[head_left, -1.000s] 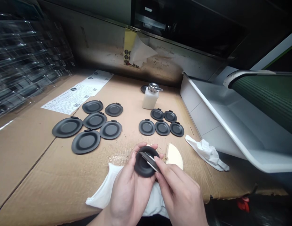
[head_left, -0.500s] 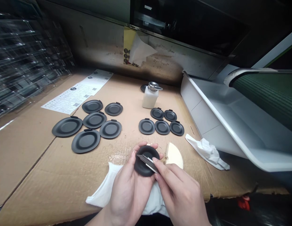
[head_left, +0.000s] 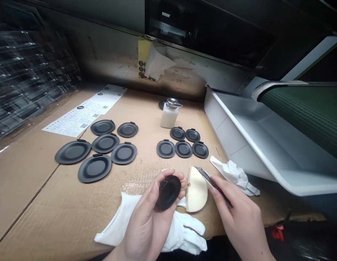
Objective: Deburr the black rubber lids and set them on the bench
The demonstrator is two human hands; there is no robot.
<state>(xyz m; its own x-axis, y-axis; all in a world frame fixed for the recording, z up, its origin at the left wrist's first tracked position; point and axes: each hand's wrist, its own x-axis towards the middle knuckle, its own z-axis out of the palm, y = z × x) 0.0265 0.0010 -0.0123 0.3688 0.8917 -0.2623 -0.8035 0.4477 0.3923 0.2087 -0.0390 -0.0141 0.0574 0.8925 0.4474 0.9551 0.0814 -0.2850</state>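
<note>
My left hand is closed round the rim of a small black dish-shaped piece, holding it tilted, with its hollow face up. In my right hand is a slim dark tool that looks like a utility knife, pinched between thumb and fingers. Its tip is over the upper edge of a cream half-round pad; I cannot tell whether they touch. Beneath my left hand lies a white glove. Ahead on the cardboard are several similar black pieces, large ones left and smaller ones right.
A white pump bottle stands at the back, partly hiding another black piece. Printed sheets lie at the left, beside stacked clear plastic trays. On the right are a crumpled white cloth and a large white bin.
My right hand has moved right with the tool, off the black piece and over to the cream pad. My left hand still holds the piece, now tilted more. The view has shifted slightly.
</note>
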